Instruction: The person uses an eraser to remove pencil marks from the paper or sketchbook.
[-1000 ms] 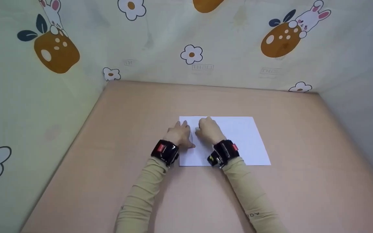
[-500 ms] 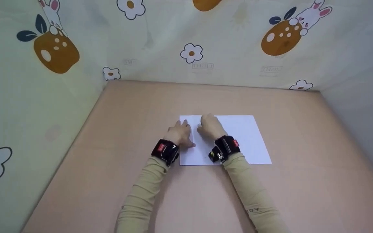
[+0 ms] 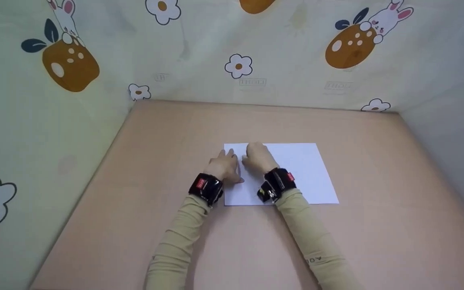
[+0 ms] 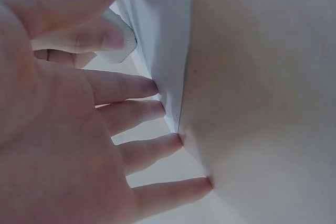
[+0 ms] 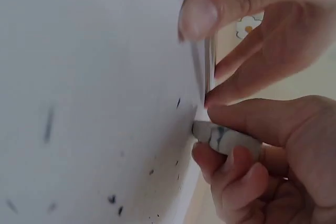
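Note:
A white sheet of paper [image 3: 304, 173] lies flat in the middle of the table in the head view. My left hand [image 3: 222, 167] presses on its left part with spread, nearly straight fingers; in the left wrist view the fingertips [image 4: 202, 183] touch down at the paper's edge. Just to the right, my right hand [image 3: 260, 158] bends over the sheet. It pinches a worn, greyish-white eraser [image 5: 236, 142] between thumb and curled fingers, one end against the paper. Dark eraser crumbs [image 5: 112, 199] are scattered over the sheet in the right wrist view.
The table [image 3: 167, 137] has a plain tan top. Fabric walls [image 3: 288, 52] printed with flowers and rabbits close it in at the back and both sides. Black camera bands [image 3: 206, 188] sit on both wrists, over tan sleeves [image 3: 171, 241].
My right hand, with the eraser, has shifted slightly away from me and right, then back left in small strokes. The left hand and the paper stay nearly in place.

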A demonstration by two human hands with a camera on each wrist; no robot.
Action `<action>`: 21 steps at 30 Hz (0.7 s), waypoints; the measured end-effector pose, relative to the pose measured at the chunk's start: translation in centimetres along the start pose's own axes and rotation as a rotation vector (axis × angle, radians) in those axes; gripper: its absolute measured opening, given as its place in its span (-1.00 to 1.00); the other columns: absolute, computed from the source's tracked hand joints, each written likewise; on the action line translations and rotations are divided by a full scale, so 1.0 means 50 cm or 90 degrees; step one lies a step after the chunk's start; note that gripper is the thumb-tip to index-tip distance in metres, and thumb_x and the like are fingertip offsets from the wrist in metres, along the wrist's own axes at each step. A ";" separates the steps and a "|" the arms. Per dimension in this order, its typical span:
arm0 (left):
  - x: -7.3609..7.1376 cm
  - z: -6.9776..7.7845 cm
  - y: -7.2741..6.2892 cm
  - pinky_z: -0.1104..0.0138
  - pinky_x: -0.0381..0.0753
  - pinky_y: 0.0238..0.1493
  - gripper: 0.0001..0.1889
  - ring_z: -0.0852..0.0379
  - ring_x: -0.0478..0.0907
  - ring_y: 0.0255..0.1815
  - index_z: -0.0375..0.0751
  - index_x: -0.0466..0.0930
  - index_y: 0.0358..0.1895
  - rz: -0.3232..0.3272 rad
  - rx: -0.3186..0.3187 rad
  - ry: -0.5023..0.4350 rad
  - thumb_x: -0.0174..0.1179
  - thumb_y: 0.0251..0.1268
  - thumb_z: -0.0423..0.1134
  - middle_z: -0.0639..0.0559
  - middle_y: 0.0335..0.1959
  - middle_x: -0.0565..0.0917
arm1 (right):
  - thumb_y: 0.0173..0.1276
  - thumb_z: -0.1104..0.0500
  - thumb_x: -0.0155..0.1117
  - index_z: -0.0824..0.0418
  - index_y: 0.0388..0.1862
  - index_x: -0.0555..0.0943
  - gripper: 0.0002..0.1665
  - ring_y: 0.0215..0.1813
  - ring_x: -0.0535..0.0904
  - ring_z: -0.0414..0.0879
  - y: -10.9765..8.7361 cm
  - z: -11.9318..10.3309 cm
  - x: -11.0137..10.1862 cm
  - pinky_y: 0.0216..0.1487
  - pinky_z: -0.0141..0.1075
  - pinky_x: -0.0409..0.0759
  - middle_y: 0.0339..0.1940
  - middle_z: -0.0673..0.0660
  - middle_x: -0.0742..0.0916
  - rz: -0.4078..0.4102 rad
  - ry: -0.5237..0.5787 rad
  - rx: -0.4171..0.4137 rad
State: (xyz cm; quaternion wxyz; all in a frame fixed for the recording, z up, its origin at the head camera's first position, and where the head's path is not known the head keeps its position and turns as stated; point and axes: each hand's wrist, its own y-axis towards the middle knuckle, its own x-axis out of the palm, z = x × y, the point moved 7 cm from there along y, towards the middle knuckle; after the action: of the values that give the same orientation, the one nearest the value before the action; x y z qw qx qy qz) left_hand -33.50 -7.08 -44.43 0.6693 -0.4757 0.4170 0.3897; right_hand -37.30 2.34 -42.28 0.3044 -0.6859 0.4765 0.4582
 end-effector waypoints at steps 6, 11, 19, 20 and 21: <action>-0.003 0.003 0.002 -0.14 0.30 0.36 -0.10 -0.19 -0.03 0.55 -0.33 0.17 0.42 0.005 -0.004 0.000 0.28 0.11 0.13 -0.18 0.54 0.04 | 0.05 0.34 0.24 0.43 -0.43 0.65 -0.86 -0.30 0.66 0.13 -0.005 0.028 -0.030 -0.27 -0.05 0.69 -0.29 0.35 0.73 0.061 -0.085 0.109; -0.004 0.002 0.001 -0.14 0.31 0.35 -0.10 -0.20 -0.02 0.54 -0.33 0.17 0.42 0.005 -0.004 0.000 0.29 0.10 0.12 -0.19 0.54 0.04 | 0.11 0.31 0.21 0.45 -0.36 0.66 -0.80 -0.28 0.69 0.18 0.002 0.007 -0.019 -0.25 -0.09 0.70 -0.30 0.36 0.74 0.019 -0.070 0.038; -0.013 0.009 -0.002 -0.10 0.24 0.41 -0.11 -0.18 -0.06 0.55 -0.33 0.15 0.43 0.005 -0.001 -0.013 0.28 0.13 0.10 -0.19 0.54 0.03 | 0.09 0.26 0.22 0.24 -0.72 0.45 -0.76 -0.58 0.42 -0.08 -0.004 0.059 -0.036 -0.62 -0.35 0.38 -0.63 0.12 0.55 0.012 0.004 0.083; -0.014 0.010 -0.002 -0.11 0.23 0.41 -0.11 -0.19 -0.06 0.55 -0.33 0.14 0.43 0.004 0.000 -0.012 0.28 0.14 0.10 -0.19 0.54 0.03 | 0.07 0.28 0.20 0.20 -0.75 0.39 -0.73 -0.57 0.42 -0.06 -0.005 0.072 -0.044 -0.61 -0.34 0.38 -0.62 0.12 0.54 0.018 -0.005 0.101; -0.013 0.010 -0.001 -0.11 0.22 0.42 -0.10 -0.19 -0.06 0.55 -0.34 0.14 0.43 0.003 0.000 -0.013 0.28 0.14 0.10 -0.19 0.54 0.03 | 0.06 0.29 0.18 0.17 -0.77 0.34 -0.70 -0.54 0.42 -0.04 -0.005 0.084 -0.052 -0.58 -0.32 0.40 -0.60 0.13 0.54 0.027 -0.014 0.120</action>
State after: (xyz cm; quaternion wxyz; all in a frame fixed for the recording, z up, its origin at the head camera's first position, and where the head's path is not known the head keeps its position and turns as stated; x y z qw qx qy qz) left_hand -33.62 -6.69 -43.71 0.6723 -0.4710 0.4114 0.3962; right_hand -38.80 7.01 -41.54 0.3628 -0.6388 0.5285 0.4255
